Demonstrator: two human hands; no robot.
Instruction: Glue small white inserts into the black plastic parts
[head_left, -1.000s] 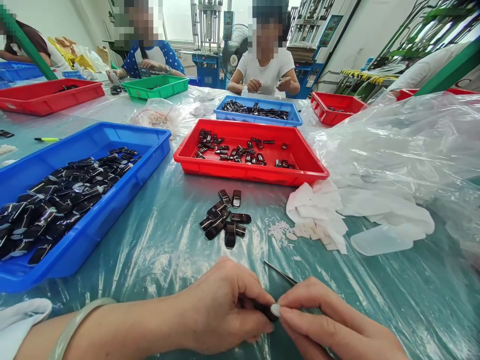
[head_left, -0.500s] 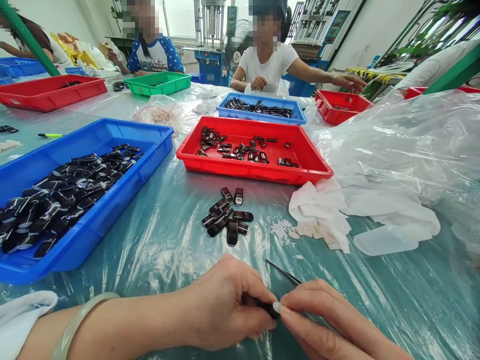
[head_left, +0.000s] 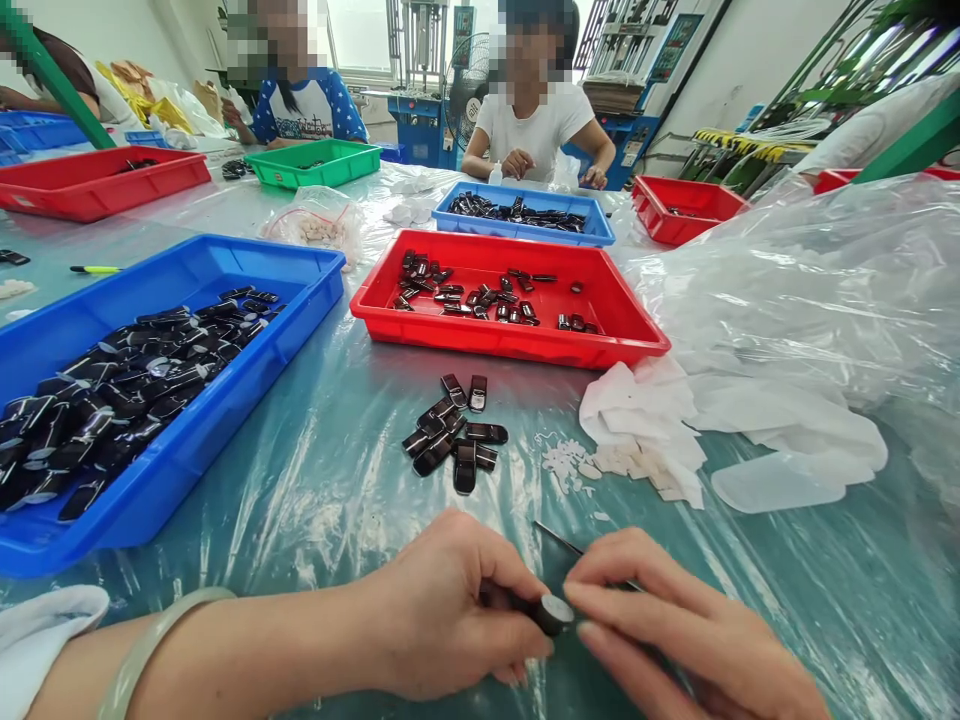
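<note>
Pinching a black piece [head_left: 541,624] between thumb and forefinger, the left hand [head_left: 457,612] is in front of the middle red tray [head_left: 510,343], at the near side of the table [head_left: 360,440]. A pale round disc [head_left: 556,609] covers the end of that piece, facing the right hand [head_left: 675,620]. The right fingers are stretched toward it, their tips just beside the disc (whether they touch it or hold anything, I cannot tell). A thin dark tool [head_left: 556,538] runs from behind those fingers, its tip pointing back toward the red tray; whether it is gripped or lying down is unclear.

Directly in front of the red tray, more black pieces lie in a small pile [head_left: 444,450]. White scraps [head_left: 568,462] and crumpled paper [head_left: 637,405] are in front of its right end. A large blue tray [head_left: 255,395], heaped with black pieces, stands left of it, and a smaller blue tray [head_left: 517,232] sits behind it.
</note>
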